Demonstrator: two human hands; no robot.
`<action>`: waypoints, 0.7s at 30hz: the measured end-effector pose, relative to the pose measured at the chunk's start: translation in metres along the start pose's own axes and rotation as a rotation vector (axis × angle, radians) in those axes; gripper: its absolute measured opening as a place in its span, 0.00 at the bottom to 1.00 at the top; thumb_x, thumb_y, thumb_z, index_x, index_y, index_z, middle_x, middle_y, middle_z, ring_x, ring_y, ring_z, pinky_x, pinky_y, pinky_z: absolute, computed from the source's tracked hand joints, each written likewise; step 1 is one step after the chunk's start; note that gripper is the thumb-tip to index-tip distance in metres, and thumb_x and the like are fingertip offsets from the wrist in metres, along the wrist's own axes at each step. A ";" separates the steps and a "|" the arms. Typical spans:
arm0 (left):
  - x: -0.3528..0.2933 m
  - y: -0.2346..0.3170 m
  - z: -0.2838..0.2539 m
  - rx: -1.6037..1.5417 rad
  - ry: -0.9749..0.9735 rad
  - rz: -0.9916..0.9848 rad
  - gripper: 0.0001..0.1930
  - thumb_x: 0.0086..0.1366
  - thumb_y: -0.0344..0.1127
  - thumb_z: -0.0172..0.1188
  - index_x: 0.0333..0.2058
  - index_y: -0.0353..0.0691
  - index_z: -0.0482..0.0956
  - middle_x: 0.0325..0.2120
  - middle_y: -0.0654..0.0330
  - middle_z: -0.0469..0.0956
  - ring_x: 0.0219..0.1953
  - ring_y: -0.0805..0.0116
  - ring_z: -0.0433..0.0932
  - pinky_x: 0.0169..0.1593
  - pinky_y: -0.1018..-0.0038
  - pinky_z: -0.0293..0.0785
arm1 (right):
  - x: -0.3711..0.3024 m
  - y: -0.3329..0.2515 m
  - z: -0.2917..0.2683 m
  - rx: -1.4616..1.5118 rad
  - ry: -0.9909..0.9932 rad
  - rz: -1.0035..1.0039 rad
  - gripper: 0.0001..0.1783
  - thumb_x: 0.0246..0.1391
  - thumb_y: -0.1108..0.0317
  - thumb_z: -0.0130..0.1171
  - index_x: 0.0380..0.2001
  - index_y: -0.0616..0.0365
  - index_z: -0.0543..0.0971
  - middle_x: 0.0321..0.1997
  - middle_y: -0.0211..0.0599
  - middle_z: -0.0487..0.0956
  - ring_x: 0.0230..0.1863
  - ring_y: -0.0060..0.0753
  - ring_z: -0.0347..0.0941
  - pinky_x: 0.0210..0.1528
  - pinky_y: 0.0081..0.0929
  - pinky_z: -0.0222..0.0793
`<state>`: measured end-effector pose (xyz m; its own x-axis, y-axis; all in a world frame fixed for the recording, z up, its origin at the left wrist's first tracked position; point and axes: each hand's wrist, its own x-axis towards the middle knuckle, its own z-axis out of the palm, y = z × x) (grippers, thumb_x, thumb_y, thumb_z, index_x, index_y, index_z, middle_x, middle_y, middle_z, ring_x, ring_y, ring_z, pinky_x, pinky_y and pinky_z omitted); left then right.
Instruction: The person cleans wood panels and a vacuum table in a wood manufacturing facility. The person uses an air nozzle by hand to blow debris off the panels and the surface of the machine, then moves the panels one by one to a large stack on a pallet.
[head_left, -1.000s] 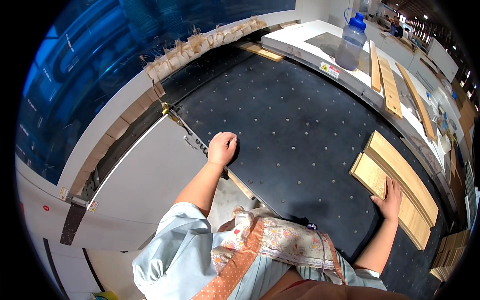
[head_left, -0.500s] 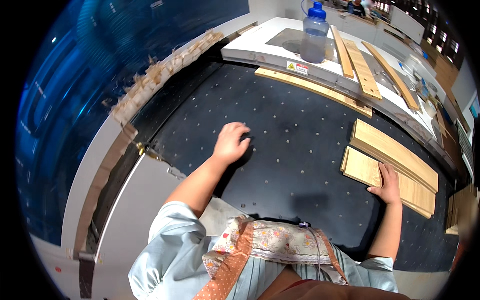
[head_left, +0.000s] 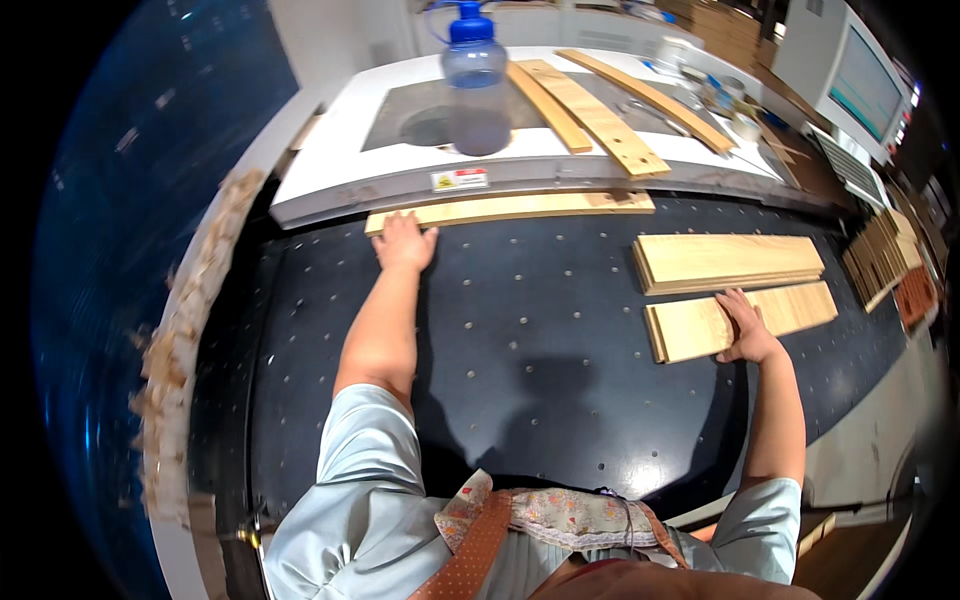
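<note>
At the far side of the dark table, my left hand (head_left: 405,243) reaches out to the left end of a long, narrow wooden strip (head_left: 520,208). Its fingers are apart and lie on the strip, with the thumb off to the side. My right hand (head_left: 745,328) spans the nearer of two short stacks of pale wooden boards (head_left: 690,332), thumb at the near edge and fingers over the far edge. Just beyond it lies the other stack of boards (head_left: 730,258), roughly parallel.
A white raised panel (head_left: 330,170) behind the strip carries a blue-capped water bottle (head_left: 477,95) and several wooden strips (head_left: 600,115). A frayed bristle curtain (head_left: 170,350) runs along the left. More stacked wood (head_left: 880,262) and a monitor (head_left: 865,80) stand at right.
My left hand has moved forward from above the table's middle to the long strip's left end. My right hand stays on the nearer boards. The view has turned to the right.
</note>
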<state>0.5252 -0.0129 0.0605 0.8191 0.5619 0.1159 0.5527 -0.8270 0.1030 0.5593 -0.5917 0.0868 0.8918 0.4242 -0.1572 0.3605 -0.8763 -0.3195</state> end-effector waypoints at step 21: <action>-0.110 -0.177 -0.006 -0.073 0.265 -0.004 0.17 0.59 0.43 0.55 0.46 0.46 0.73 0.46 0.49 0.70 0.49 0.48 0.69 0.51 0.61 0.68 | -0.003 0.000 0.002 0.002 0.043 -0.003 0.60 0.13 0.65 0.77 0.60 0.42 0.62 0.65 0.36 0.58 0.70 0.42 0.43 0.67 0.57 0.33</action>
<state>0.3365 0.0724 0.0356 0.7425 0.5592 0.3687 0.5357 -0.8262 0.1742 0.5559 -0.5930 0.0858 0.9016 0.4167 -0.1159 0.3629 -0.8746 -0.3216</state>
